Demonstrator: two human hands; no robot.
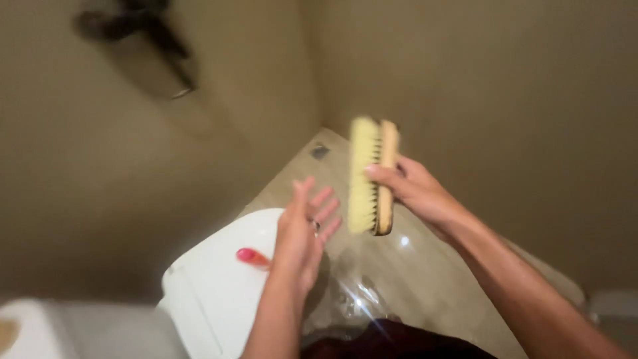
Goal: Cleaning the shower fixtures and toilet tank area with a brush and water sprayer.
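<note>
My right hand (415,189) grips a wooden scrub brush (373,174) with pale yellow bristles, held upright with the bristles facing left. My left hand (302,229) is raised beside it, fingers spread, palm toward the bristles and a small gap away; a ring sits on one finger. Both hands hover over a white toilet lid (212,286). The picture is blurred.
A small pink object (251,256) lies on the white lid. A white tank (80,329) is at the lower left. Beige walls meet in a corner behind, with a dark fixture (143,40) on the left wall. The wet tiled floor (412,266) has a small drain (319,151).
</note>
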